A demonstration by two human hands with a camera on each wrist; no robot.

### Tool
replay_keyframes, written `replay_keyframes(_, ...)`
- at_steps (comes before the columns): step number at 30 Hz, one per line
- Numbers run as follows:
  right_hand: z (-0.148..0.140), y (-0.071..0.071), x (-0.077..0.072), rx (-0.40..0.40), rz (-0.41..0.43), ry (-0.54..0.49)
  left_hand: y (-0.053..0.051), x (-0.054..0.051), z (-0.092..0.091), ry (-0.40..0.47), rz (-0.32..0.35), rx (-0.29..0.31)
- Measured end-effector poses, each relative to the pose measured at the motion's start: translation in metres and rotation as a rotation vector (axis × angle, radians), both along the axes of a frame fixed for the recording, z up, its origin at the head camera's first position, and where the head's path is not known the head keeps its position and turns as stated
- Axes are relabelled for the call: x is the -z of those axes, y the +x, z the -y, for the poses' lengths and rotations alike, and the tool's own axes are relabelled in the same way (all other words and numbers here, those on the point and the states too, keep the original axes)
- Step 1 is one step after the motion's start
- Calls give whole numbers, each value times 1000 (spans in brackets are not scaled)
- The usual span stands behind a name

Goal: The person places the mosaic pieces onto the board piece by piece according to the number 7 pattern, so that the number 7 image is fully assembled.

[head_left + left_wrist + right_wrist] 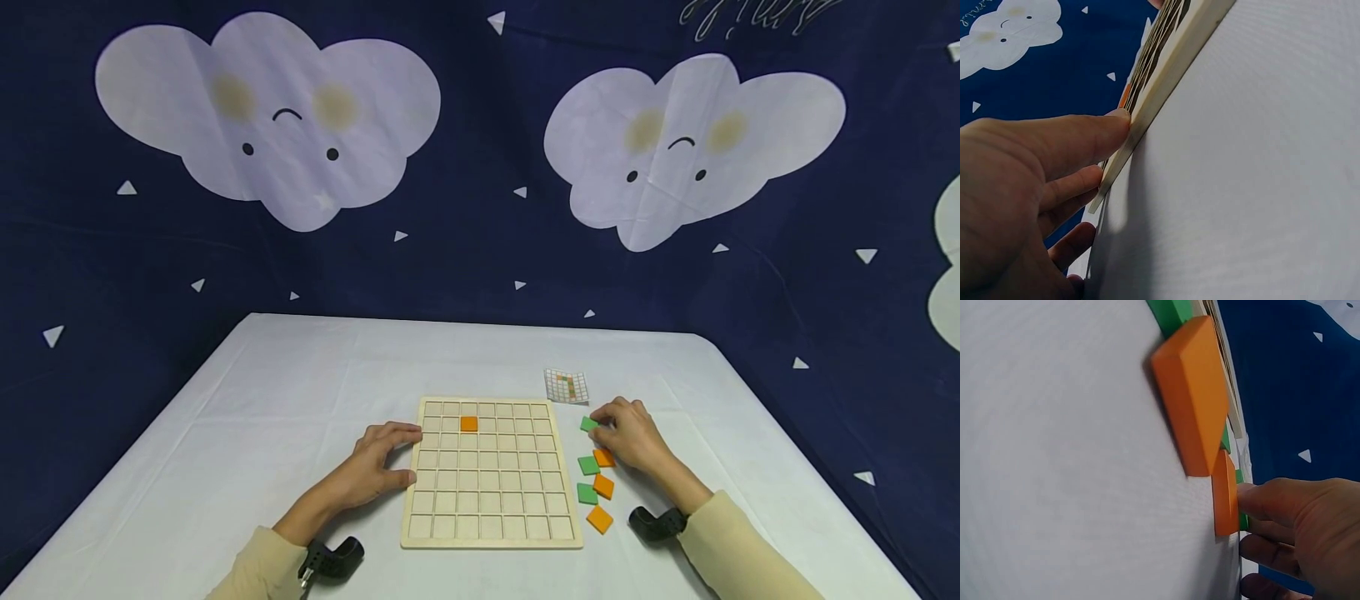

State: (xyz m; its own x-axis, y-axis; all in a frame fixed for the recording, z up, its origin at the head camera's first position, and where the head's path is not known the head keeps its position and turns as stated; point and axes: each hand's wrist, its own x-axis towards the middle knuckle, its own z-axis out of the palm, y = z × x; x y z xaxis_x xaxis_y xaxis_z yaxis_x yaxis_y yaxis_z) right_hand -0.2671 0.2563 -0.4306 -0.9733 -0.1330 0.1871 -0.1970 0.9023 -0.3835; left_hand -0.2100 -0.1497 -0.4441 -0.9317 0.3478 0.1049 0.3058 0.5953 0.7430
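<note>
A pale wooden grid board (491, 542) lies flat on the white table, with one orange square tile (468, 424) in a cell of its second row from the back. My left hand (372, 464) touches the board's left edge with thumb and fingertips, fingers relaxed. To the right of the board, my right hand (633, 435) pinches a green tile (588, 424) between thumb and fingers. Nearer me lie two other green tiles (588, 465) and several orange tiles (603, 487), loosely lined up. In the right wrist view an orange tile (1225, 494) partly hides the green tile at the thumb.
A small printed card (566, 387) with a coloured grid pattern lies behind the board's right corner. The white cloth-covered table (315, 358) ends at a dark blue curtain (480, 275) with clouds. Each wrist wears a black device (337, 560).
</note>
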Motion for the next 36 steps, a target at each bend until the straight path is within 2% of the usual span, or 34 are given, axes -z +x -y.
replay_keyframes(11,5,2,-6,-24,-25,-30,0,-1,0,-6,17,-7)
replay_keyframes(26,20,9,-24,-40,9,-48,0,-1,0,-10,18,-15)
replay_keyframes(36,34,16,-35,-95,-46,-66,0,-1,0,2,18,-11)
